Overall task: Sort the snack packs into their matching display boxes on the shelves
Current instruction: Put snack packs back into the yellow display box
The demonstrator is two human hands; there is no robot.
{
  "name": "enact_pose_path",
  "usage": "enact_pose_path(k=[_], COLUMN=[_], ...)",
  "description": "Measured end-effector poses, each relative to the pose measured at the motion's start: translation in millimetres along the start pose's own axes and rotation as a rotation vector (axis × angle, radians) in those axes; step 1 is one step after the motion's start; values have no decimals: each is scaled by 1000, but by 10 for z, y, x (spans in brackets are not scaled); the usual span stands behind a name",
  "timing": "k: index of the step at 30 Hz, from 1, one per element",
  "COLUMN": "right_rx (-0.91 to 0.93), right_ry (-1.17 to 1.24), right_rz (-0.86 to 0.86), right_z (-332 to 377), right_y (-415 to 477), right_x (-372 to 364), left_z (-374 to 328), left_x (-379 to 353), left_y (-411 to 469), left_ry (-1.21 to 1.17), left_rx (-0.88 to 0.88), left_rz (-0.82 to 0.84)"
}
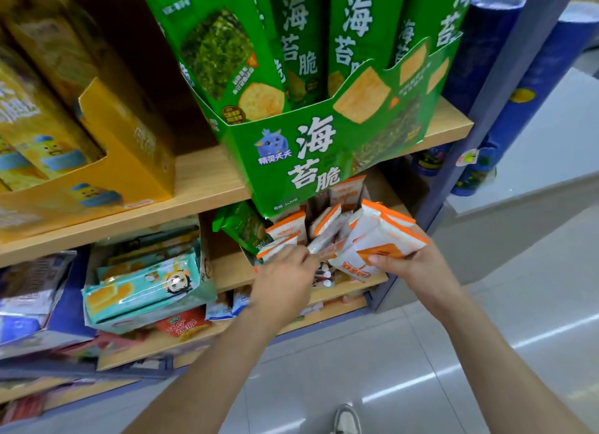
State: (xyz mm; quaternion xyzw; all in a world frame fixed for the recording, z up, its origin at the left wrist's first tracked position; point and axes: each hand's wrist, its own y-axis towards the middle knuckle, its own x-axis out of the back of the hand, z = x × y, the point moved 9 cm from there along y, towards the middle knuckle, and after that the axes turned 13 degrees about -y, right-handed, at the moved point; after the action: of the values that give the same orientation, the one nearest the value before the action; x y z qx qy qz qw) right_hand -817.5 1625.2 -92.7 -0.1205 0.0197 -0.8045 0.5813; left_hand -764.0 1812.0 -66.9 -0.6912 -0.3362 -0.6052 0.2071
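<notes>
My right hand grips a bundle of white-and-orange snack packs in front of the second shelf. My left hand reaches into the orange-and-white display box there, its fingertips on a white-and-orange pack at the box's front left. More such packs stand in the box. A green seaweed pack leans against the box's left side. Above, a big green display box holds tall green seaweed packs.
A yellow display box stands at the left on the upper shelf. A teal box and a blue box sit lower left. Blue tubes hang on the shelf's right side. Grey tiled floor lies below, with my shoe.
</notes>
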Motion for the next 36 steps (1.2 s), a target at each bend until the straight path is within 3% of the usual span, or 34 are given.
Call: enact_pose_path(k=[5,17,20,24,30,36], right_rx=[33,0,-17,-2,87,117], right_ry=[-60,187,367,402,100,-82], right_rz=[22,108,110,49,-29,84], right_z=[91,-19,36,95,302,332], right_y=[2,144,211,282,330,410], right_x=[87,109,36,10,26,-31], left_z=[1,556,509,275,369,354], left_x=[-336,-170,-122,108,-133,-147], left_y=[266,-36,-36,59,356,534], left_ry=[105,85,-82,-316,-577,-931], left_rx=[197,279,253,170,404,466], left_rz=[209,176,121,-86,-67,-70])
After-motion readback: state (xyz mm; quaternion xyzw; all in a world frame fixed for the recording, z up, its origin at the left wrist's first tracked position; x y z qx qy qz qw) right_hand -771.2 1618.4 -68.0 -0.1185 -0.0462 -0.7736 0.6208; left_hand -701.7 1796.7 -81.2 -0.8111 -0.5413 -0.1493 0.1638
